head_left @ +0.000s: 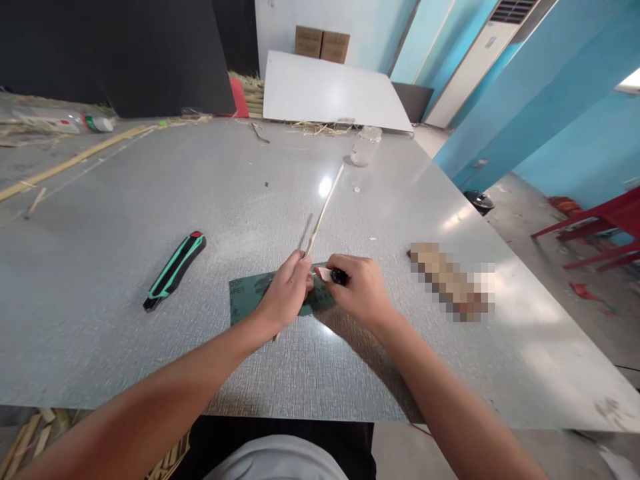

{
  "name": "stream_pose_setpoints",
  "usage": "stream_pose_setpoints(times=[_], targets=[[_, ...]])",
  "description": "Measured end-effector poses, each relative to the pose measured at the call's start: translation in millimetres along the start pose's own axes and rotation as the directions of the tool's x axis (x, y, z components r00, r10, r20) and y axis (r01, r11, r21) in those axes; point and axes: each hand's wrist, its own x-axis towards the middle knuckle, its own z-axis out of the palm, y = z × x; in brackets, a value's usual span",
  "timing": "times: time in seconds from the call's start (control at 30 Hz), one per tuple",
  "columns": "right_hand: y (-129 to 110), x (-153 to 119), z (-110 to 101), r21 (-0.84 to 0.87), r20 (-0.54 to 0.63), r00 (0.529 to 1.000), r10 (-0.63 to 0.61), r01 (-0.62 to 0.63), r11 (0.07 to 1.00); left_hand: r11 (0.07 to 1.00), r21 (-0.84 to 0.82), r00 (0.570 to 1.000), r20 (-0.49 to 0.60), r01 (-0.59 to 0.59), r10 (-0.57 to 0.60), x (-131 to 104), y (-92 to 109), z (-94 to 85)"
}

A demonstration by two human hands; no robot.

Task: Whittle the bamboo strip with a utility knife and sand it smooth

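My left hand is closed around a long, thin, pale stalk, which slants up and away across the table. Close beside it, my right hand grips a tool with a black, rounded handle end; a pale flat part shows at my fingers, and its working end cannot be made out. Beneath both hands lies a dark green sheet of sandpaper, printed side up. A black and teal utility knife rests on the table to the left.
A clear jar stands at the far side of the grey table. On the right lies a blurred brown block. A plastic bottle and a long wooden strip are at far left. Straw scraps line the back edge.
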Motion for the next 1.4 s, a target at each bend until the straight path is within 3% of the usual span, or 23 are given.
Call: stream_pose_setpoints(times=[0.13,0.27,0.43,0.7,0.9,1.2,1.3,1.4], targets=[[0,1,-1,-0.043,-0.013,0.999,0.04,-0.04,0.998,0.998,0.066,0.999,0.05,-0.006,0.003,-2,0,-0.7],[-3,2,-4,-0.162,-0.015,0.99,0.14,-0.14,0.977,0.974,0.208,0.995,0.061,-0.086,0.074,-5,0,-0.1],[-7,4,-6,-0.332,0.063,0.959,0.277,-0.241,0.912,0.914,0.37,0.984,0.123,-0.169,0.132,-8,-2,2.1],[-8,4,-2,-0.393,0.113,0.951,0.288,-0.224,0.892,0.802,0.568,0.982,0.141,-0.187,0.129,-11,0,5.4],[-7,6,2,-0.442,0.059,0.937,0.345,-0.286,0.85,0.737,0.652,0.984,0.105,-0.177,0.144,-16,0,8.3],[-4,18,7,-0.489,-0.031,0.928,0.372,-0.338,0.804,0.783,0.608,0.99,0.047,-0.131,0.129,-18,3,11.7],[-3,23,8,-0.51,-0.023,0.931,0.365,-0.325,0.796,0.874,0.469,0.992,0.054,-0.126,0.114,-15,0,9.3],[-4,30,12,-0.534,-0.001,0.942,0.337,-0.285,0.796,0.968,0.249,0.994,0.113,-0.012,-0.017,-6,-2,5.4]])
